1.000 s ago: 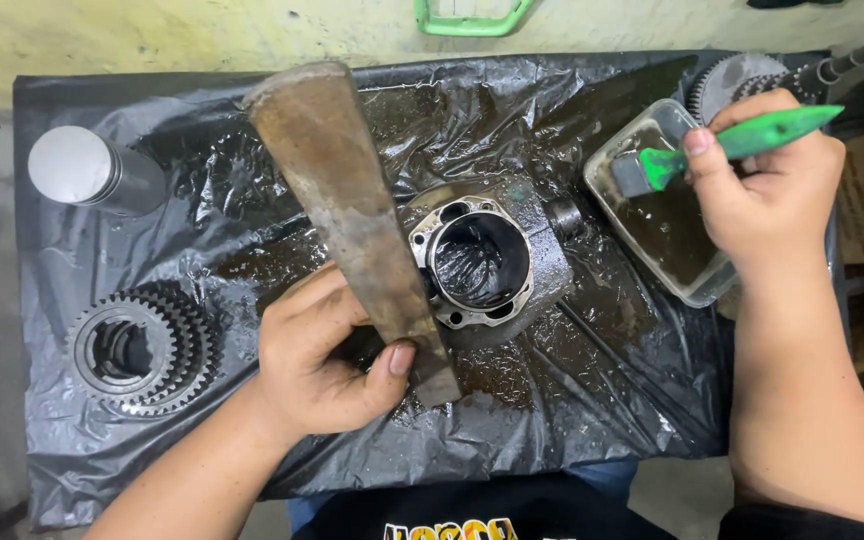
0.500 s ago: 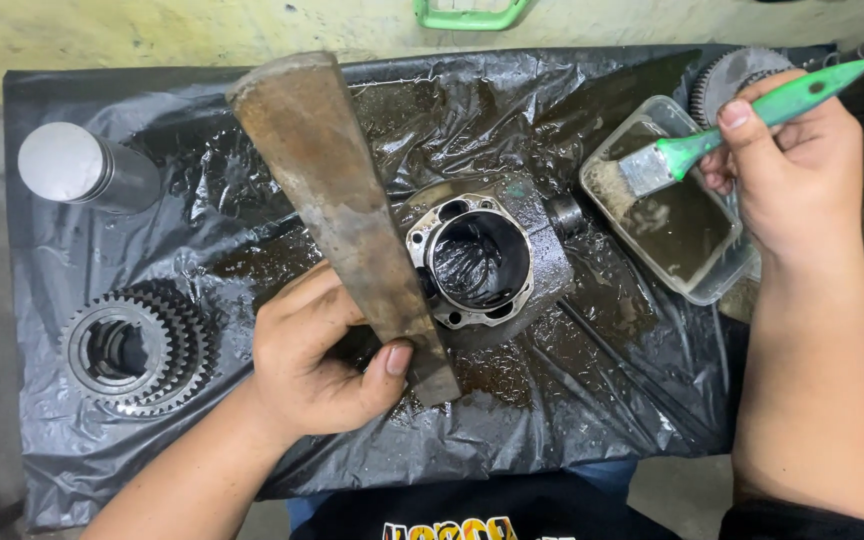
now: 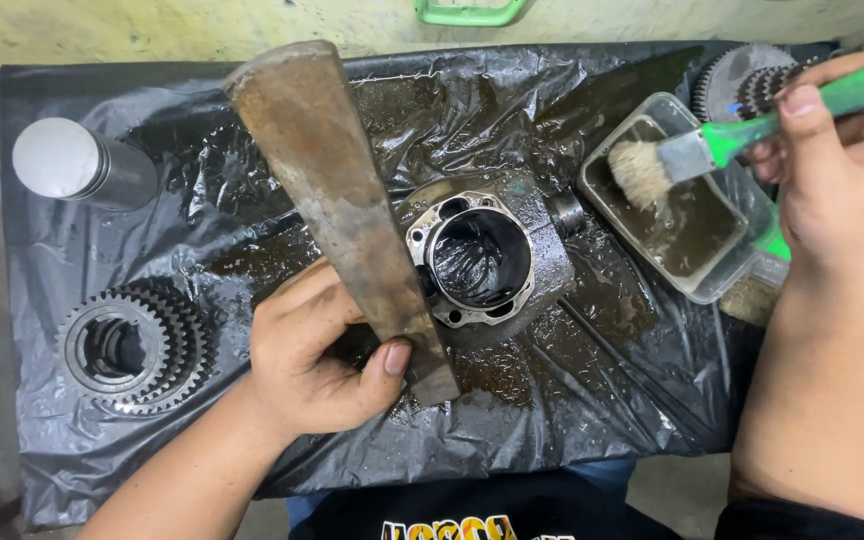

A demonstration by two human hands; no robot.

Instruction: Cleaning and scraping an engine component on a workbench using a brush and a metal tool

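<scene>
Gear (image 3: 132,347) left; tray (image 3: 722,285) right of cylinder (image 3: 482,258)

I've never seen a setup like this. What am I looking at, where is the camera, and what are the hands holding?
No machine here: a person works with two bare hands, and the camera sits on their head, looking down. The left hand grips a long rusty metal wedge, standing tilted up from the black plastic sheet that covers the table. The right hand holds a green-handled paintbrush, its bristles over a clear plastic tub of dark liquid. In the middle lies an oily metal engine cylinder with a round bore. At the left are a stacked gear and a grey metal canister; more gears sit at the top right.
</scene>
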